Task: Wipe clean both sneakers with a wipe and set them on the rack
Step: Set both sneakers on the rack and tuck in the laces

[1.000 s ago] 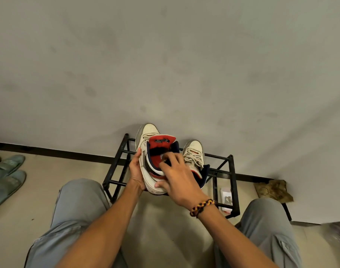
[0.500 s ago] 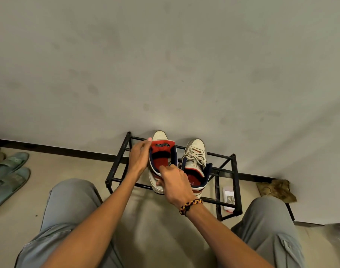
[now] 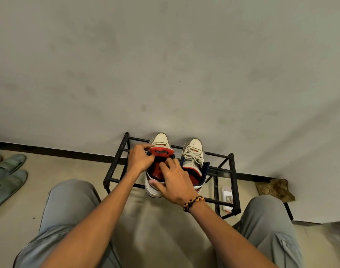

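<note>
Rack [image 3: 117, 167]: I see both sneakers on top, toes to wall, open bars leftward. Left hand [image 3: 139, 160] pinches left sneaker [image 3: 161, 139] tongue; right hand [image 3: 174, 183] grips its heel. Right sneaker [image 3: 193, 151] alongside.

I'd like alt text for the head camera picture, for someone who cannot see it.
Two hands settle a white-and-red sneaker onto a black metal rack beside its mate: the left hand holds its tongue, the right hand its heel. Green slippers lie far left.
</note>
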